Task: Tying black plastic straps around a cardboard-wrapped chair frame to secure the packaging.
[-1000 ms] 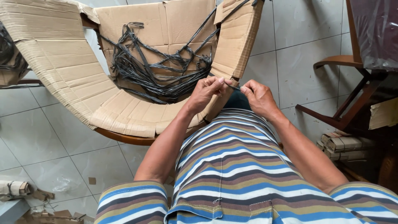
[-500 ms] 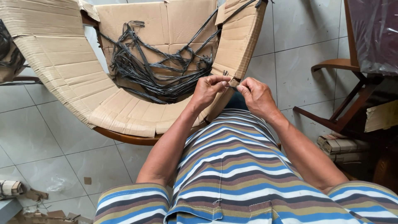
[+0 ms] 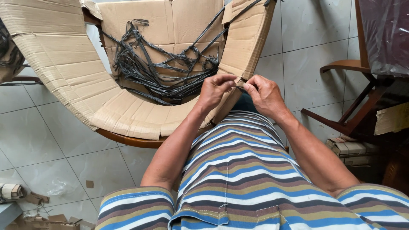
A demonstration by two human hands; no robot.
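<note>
Cardboard [image 3: 64, 64] wraps the curved chair frame [image 3: 132, 139], a tangle of dark straps [image 3: 162, 72] piled in its hollow. Left hand [image 3: 213, 91] and right hand [image 3: 265, 94] each pinch one thin strap end [image 3: 241, 81] at the cardboard's edge — best kept taut and gripped close to that edge, I judge.

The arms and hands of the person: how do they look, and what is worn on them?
Both hands, left and right, are bare: no gloves, rings or watch visible. Forearms are bare too. Short sleeves of a shirt striped blue, white, brown and yellow.
</note>
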